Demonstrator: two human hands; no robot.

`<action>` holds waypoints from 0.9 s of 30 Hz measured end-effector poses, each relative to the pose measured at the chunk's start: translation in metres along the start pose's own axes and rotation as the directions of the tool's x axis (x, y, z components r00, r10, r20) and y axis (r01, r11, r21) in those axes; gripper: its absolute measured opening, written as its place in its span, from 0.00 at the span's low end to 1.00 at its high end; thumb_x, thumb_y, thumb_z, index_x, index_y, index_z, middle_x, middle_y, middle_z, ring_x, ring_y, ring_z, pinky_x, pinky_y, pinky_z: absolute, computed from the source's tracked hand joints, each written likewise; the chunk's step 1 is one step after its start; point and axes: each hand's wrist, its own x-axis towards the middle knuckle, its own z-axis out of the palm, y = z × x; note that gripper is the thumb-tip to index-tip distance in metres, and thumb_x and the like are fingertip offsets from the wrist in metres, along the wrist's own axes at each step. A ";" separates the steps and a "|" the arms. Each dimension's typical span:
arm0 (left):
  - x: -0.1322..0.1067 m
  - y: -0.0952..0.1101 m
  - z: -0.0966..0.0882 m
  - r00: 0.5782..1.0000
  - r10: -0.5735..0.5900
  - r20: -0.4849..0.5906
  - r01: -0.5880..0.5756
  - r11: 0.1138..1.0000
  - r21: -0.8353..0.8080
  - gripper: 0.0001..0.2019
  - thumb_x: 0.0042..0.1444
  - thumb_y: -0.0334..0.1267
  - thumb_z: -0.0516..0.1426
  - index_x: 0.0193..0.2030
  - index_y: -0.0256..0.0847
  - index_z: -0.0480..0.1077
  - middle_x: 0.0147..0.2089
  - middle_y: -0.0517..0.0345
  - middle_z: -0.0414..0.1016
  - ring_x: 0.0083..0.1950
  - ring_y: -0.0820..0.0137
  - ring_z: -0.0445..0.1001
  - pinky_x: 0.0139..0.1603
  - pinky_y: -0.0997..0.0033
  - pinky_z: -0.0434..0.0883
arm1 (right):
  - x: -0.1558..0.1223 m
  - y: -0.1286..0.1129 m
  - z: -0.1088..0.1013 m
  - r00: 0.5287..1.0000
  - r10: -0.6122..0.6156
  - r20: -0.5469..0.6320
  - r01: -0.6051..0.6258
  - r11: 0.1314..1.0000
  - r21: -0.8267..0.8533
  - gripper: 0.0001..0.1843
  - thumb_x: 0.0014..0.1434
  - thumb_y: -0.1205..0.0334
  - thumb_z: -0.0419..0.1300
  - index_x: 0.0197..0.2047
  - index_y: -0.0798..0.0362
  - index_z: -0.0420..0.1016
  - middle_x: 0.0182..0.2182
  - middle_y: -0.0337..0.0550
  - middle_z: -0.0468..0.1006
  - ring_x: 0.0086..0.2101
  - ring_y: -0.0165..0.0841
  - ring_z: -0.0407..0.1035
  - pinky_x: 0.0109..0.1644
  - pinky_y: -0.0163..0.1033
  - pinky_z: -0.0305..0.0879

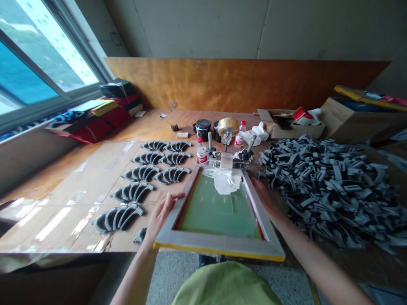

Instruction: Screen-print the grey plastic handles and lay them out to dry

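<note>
A wooden silk-screen frame with green mesh lies hinged to clamps at its far end. A mound of white ink sits on the mesh's far part. My left hand grips the frame's left rail, its fingers across the wood. My right hand holds the right rail. Several curved grey moulded parts lie in rows on cardboard to the left of my left hand. A large heap of similar grey parts lies to the right of my right hand.
Behind the clamps stand black ink tins, a tape roll and plastic bottles. Cardboard boxes stand at the back right. Folded cloth lies by the window, and a wooden board stands along the table's back.
</note>
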 end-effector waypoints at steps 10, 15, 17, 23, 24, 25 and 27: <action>-0.009 -0.126 0.020 0.958 -0.245 0.151 0.225 0.964 0.139 0.41 0.55 0.61 0.55 0.71 0.41 0.54 0.29 0.63 0.72 0.30 0.69 0.71 0.32 0.71 0.67 | 0.112 -0.052 -0.029 0.992 0.013 0.125 -0.018 0.999 0.040 0.19 0.57 0.66 0.64 0.52 0.57 0.71 0.48 0.54 0.74 0.50 0.44 0.66 0.53 0.45 0.64; -0.010 -0.127 0.021 0.947 -0.273 0.172 0.265 0.962 0.067 0.40 0.53 0.61 0.56 0.67 0.39 0.60 0.31 0.61 0.74 0.30 0.68 0.72 0.31 0.71 0.68 | 0.091 -0.065 -0.019 0.946 -0.070 0.318 0.048 0.996 0.077 0.05 0.59 0.70 0.58 0.39 0.55 0.74 0.36 0.47 0.77 0.40 0.38 0.69 0.42 0.37 0.62; -0.011 -0.124 0.021 0.946 -0.279 0.165 0.275 0.960 0.052 0.39 0.52 0.61 0.57 0.66 0.38 0.62 0.30 0.60 0.74 0.31 0.67 0.72 0.31 0.72 0.68 | 0.069 -0.061 -0.022 0.928 -0.195 0.318 0.159 0.978 0.134 0.07 0.58 0.72 0.57 0.37 0.54 0.75 0.36 0.46 0.78 0.41 0.37 0.69 0.42 0.37 0.61; -0.011 -0.125 0.023 0.937 -0.300 0.178 0.305 0.952 0.005 0.40 0.51 0.62 0.57 0.65 0.38 0.62 0.31 0.60 0.75 0.30 0.67 0.73 0.30 0.72 0.68 | 0.042 -0.041 -0.044 0.831 -0.426 0.358 0.340 0.898 0.280 0.15 0.53 0.80 0.54 0.36 0.53 0.76 0.34 0.42 0.78 0.40 0.35 0.68 0.41 0.35 0.59; -0.011 -0.126 0.023 0.937 -0.299 0.178 0.304 0.953 0.004 0.40 0.52 0.62 0.57 0.65 0.38 0.62 0.31 0.60 0.75 0.30 0.67 0.73 0.31 0.72 0.68 | 0.046 -0.040 -0.045 0.830 -0.419 0.368 0.326 0.900 0.288 0.13 0.53 0.79 0.56 0.34 0.52 0.76 0.34 0.41 0.77 0.39 0.34 0.68 0.41 0.34 0.59; -0.011 -0.127 0.023 0.938 -0.298 0.178 0.302 0.953 0.004 0.40 0.52 0.62 0.57 0.65 0.38 0.62 0.31 0.60 0.75 0.30 0.67 0.73 0.31 0.71 0.68 | 0.050 -0.040 -0.045 0.841 -0.394 0.371 0.301 0.910 0.284 0.12 0.53 0.78 0.57 0.33 0.52 0.75 0.33 0.41 0.77 0.38 0.34 0.69 0.40 0.34 0.58; -0.011 -0.128 0.022 0.940 -0.294 0.175 0.297 0.955 0.005 0.39 0.52 0.62 0.57 0.65 0.38 0.62 0.31 0.60 0.75 0.31 0.67 0.74 0.31 0.71 0.68 | 0.056 -0.045 -0.039 0.888 -0.318 0.333 0.240 0.937 0.253 0.10 0.55 0.76 0.57 0.33 0.52 0.76 0.33 0.41 0.77 0.38 0.35 0.68 0.39 0.35 0.58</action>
